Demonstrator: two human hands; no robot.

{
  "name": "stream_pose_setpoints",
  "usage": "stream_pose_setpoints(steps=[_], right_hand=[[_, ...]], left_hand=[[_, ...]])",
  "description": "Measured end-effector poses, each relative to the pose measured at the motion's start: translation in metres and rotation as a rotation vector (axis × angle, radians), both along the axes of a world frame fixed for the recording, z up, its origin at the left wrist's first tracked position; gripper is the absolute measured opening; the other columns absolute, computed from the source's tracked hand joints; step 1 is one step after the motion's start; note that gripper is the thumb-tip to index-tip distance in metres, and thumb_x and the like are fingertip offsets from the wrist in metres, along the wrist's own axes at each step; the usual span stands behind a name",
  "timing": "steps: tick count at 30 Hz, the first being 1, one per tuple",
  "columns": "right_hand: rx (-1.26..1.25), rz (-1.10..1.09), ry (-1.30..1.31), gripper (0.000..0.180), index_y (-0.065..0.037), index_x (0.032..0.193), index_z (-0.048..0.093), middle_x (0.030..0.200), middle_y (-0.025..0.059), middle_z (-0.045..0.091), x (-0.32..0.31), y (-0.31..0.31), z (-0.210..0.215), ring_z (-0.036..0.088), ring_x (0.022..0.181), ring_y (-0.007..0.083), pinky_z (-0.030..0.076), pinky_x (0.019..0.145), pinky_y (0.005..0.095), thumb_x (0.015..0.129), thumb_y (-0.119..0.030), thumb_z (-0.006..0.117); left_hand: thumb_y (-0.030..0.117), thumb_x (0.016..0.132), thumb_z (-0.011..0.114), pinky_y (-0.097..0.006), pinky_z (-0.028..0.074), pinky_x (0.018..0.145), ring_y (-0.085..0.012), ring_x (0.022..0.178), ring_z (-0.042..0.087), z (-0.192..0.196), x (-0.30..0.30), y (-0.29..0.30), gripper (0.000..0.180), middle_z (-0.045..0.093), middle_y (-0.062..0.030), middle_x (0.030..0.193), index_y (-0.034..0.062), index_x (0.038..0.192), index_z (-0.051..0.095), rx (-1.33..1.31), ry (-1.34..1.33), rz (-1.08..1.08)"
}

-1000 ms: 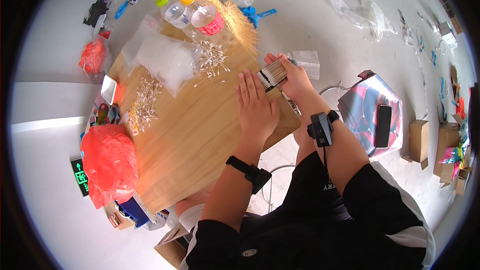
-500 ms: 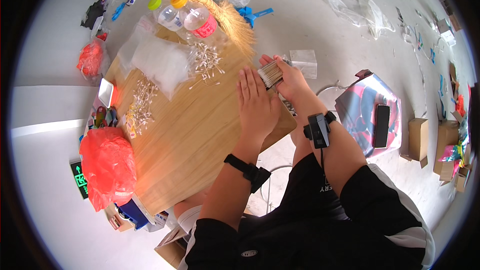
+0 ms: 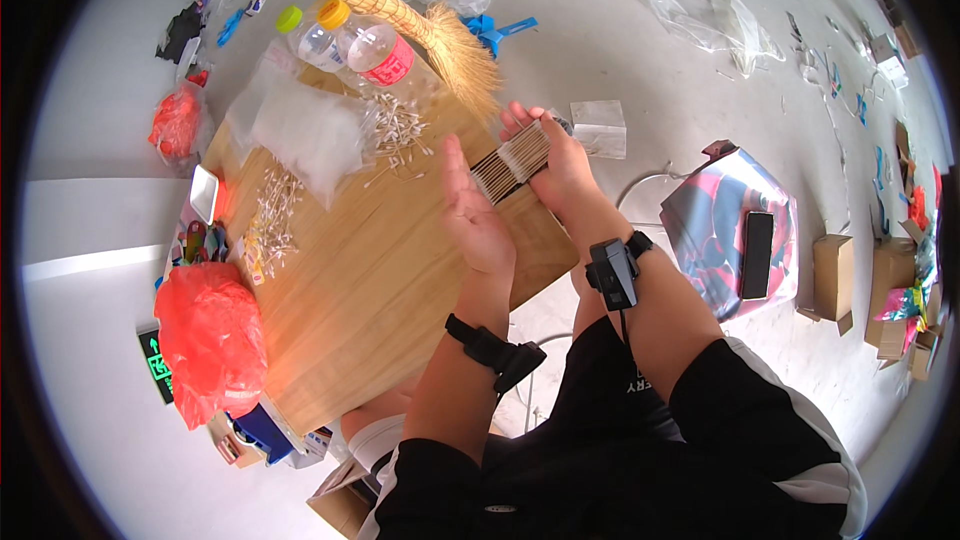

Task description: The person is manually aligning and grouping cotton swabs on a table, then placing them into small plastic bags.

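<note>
Near the table's right corner, my right hand (image 3: 570,175) grips a flat row of thin pale sticks (image 3: 522,153), side by side with dark gaps and bands showing; they resemble cotton swabs. My thumb lies over the row and my fingers are beneath it. Stretched flat, my left hand (image 3: 480,227) is upright with its palm turned to the row's left end; whether it touches is unclear. Loose cotton swabs (image 3: 398,130) lie in a pile by the bottles, and another pile of swabs (image 3: 277,208) lies further left. Between them is a clear plastic bag (image 3: 312,135).
On the wooden table (image 3: 370,280) stand two plastic bottles (image 3: 375,45), beside a straw broom (image 3: 400,15). A red plastic bag (image 3: 212,340) sits at the left edge near a white tray (image 3: 205,193). To the right, a phone (image 3: 757,255) rests on a patterned stool (image 3: 700,210).
My left hand has moved left and turned from lying palm-down beside the row to standing on edge. More of the stick row shows, reaching further left; my right hand still holds it.
</note>
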State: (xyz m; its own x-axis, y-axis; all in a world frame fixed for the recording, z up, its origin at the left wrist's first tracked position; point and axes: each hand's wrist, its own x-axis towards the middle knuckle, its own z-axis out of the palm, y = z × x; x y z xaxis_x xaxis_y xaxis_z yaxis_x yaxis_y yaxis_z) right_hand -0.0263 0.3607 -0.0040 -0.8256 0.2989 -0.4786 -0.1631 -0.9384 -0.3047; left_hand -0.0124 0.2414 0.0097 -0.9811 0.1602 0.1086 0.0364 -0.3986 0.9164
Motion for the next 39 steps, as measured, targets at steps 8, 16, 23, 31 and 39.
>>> stream_pose_setpoints(steps=[8, 16, 23, 31, 39], right_hand=[[0.009, -0.018, -0.015, 0.016, -0.007, 0.103, 0.052, 0.119, 0.0162, 0.066, 0.0, -0.001, -0.004, 0.062, 0.12, 0.0332, 0.05, 0.104, 0.0463, 0.108, -0.017, 0.041], [0.039, -0.003, 0.001, 0.018, -0.007, 0.102, 0.052, 0.117, 0.0164, 0.067, -0.001, -0.001, -0.002, 0.063, 0.117, 0.0324, 0.05, 0.103, 0.0462, 0.109, -0.017, 0.039], [0.045, -0.017, 0.004, 0.017, -0.008, 0.102, 0.051, 0.115, 0.0166, 0.068, 0.0, -0.004, 0.0, 0.063, 0.117, 0.0316, 0.05, 0.103, 0.0458, 0.109, -0.017, 0.039], [0.05, -0.003, -0.016, 0.018, -0.006, 0.108, 0.052, 0.12, 0.0165, 0.066, 0.0, -0.003, 0.001, 0.061, 0.12, 0.0321, 0.049, 0.104, 0.0451, 0.108, -0.017, 0.038], [0.057, 0.022, 0.006, 0.016, -0.009, 0.108, 0.052, 0.128, 0.0135, 0.064, 0.002, -0.003, -0.001, 0.057, 0.125, 0.0295, 0.046, 0.106, 0.0463, 0.108, -0.019, 0.039]], left_hand=[[0.033, 0.095, 0.024, -0.042, 0.007, 0.126, -0.0309, 0.155, 0.011, 0.005, 0.001, 0.02, 0.074, 0.019, -0.0228, 0.165, -0.0111, 0.154, 0.022, -0.038, 0.067, -0.041], [0.034, 0.097, 0.024, -0.043, 0.011, 0.126, -0.0317, 0.154, 0.016, 0.001, -0.005, 0.027, 0.072, 0.023, -0.0238, 0.163, -0.0104, 0.153, 0.027, 0.086, -0.028, -0.02], [0.038, 0.099, 0.024, -0.047, 0.017, 0.124, -0.032, 0.151, 0.023, -0.007, -0.005, 0.034, 0.07, 0.028, -0.0217, 0.162, -0.0049, 0.153, 0.031, 0.272, -0.064, -0.196], [0.045, 0.103, 0.025, -0.046, 0.01, 0.126, -0.0308, 0.155, 0.014, -0.001, 0.017, 0.024, 0.071, 0.022, -0.0191, 0.165, -0.0029, 0.155, 0.028, 0.252, -0.087, 0.033], [0.043, 0.104, 0.024, -0.044, 0.011, 0.127, -0.0297, 0.155, 0.013, 0.015, 0.035, 0.046, 0.069, 0.018, -0.0169, 0.166, -0.0017, 0.156, 0.024, 0.496, -0.329, 0.021]])
